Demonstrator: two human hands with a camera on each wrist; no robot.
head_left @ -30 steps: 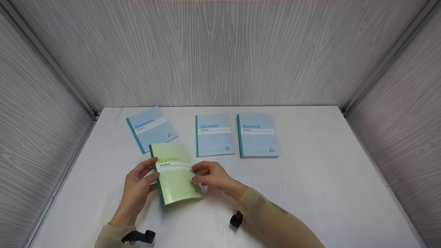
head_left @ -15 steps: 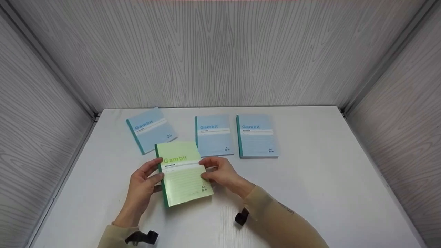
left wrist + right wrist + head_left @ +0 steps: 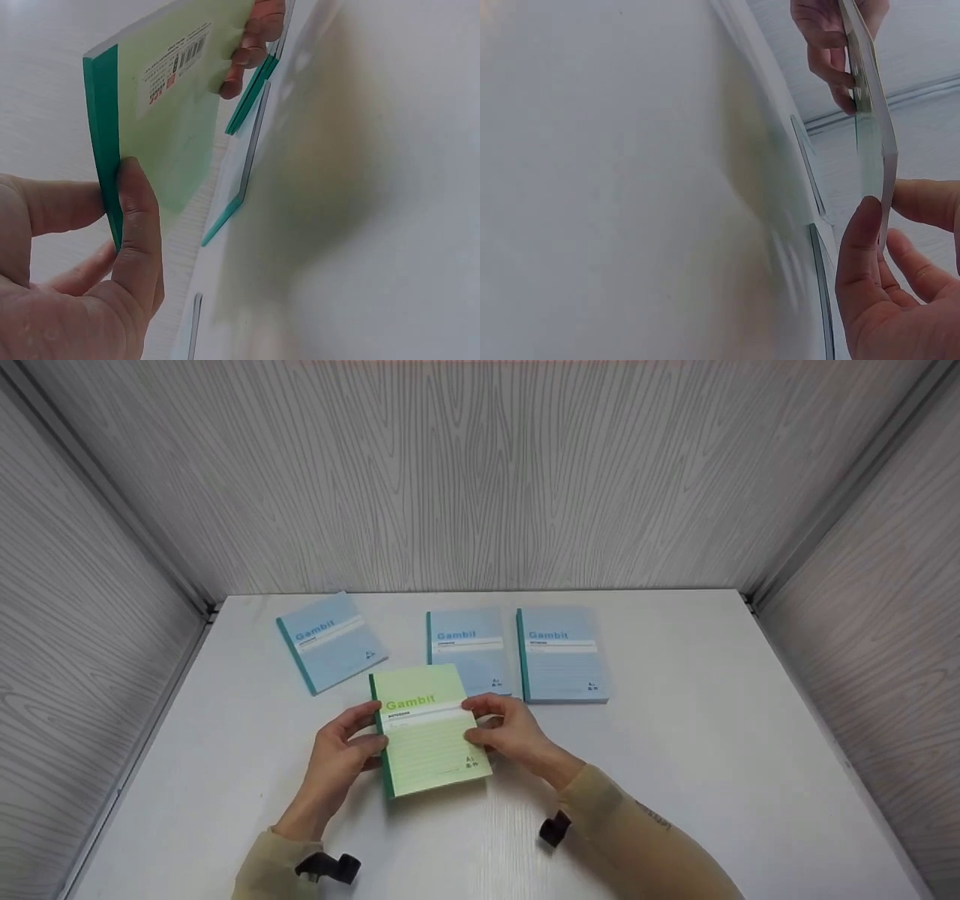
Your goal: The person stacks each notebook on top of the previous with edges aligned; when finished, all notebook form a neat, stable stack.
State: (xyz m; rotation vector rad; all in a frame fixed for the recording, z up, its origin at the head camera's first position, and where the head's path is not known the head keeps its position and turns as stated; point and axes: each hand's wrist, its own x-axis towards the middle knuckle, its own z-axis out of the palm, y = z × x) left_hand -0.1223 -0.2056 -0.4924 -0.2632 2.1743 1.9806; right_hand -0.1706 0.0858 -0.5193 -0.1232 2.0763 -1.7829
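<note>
Left grip [image 3: 340,756] and right grip [image 3: 521,736] pinch green notebook [image 3: 429,741]; barcode label [image 3: 175,67] visible only in left wrist view.

Green notebook [image 3: 431,750] of smooth, glossy paper

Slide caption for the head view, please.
Left hand and right hand hold a green notebook by opposite edges, blue notebooks lying beyond on a white table.

White table [image 3: 712,750], backed by grey wood-grained panel [image 3: 480,472], flanked by matching side panels [image 3: 75,547]. Left blue notebook [image 3: 331,649], laid askew near far edge. Middle blue notebook [image 3: 472,643], laid nearly straight, partly hidden. Blue notebook pile [image 3: 564,667], set just beside it at right, green-spined. All lettered "Gambit".
</note>
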